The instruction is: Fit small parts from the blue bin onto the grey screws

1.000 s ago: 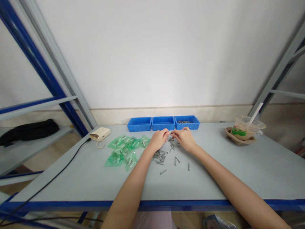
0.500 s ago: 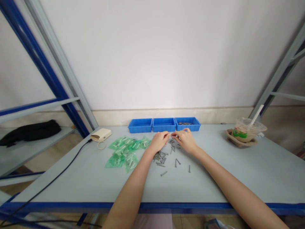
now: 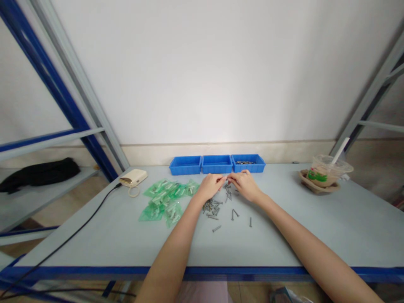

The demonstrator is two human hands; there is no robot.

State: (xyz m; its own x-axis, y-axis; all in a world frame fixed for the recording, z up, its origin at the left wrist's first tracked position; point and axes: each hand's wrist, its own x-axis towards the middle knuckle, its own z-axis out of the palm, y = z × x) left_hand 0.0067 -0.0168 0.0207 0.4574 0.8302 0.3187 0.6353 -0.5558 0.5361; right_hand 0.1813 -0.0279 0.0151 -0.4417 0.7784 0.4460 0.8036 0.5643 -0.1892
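My left hand (image 3: 212, 186) and my right hand (image 3: 246, 185) meet fingertip to fingertip over the table, both with fingers pinched. Whatever lies between the fingertips is too small to make out. Under and beside my left hand is a pile of grey metal screws (image 3: 215, 207), partly covered by the wrist. More screws (image 3: 228, 193) lie scattered below my right hand, and a few single ones (image 3: 251, 222) lie nearer the front. Behind the hands stand three blue bins; the right bin (image 3: 249, 168) has screws in it, while the left bin (image 3: 185, 171) and middle bin (image 3: 217, 170) show bare floors.
Green plastic bags of small parts (image 3: 164, 198) lie left of my left arm. Farther left are a cream-coloured device (image 3: 134, 177) and its black cable (image 3: 85, 225). A drink cup (image 3: 322, 172) with a straw sits in a cardboard holder (image 3: 317, 188) at the right.
My right hand has shifted very slightly, and its fingers now close in more over the spot where a small shiny bit showed between the fingertips. The screws, bags and bins are unmoved.
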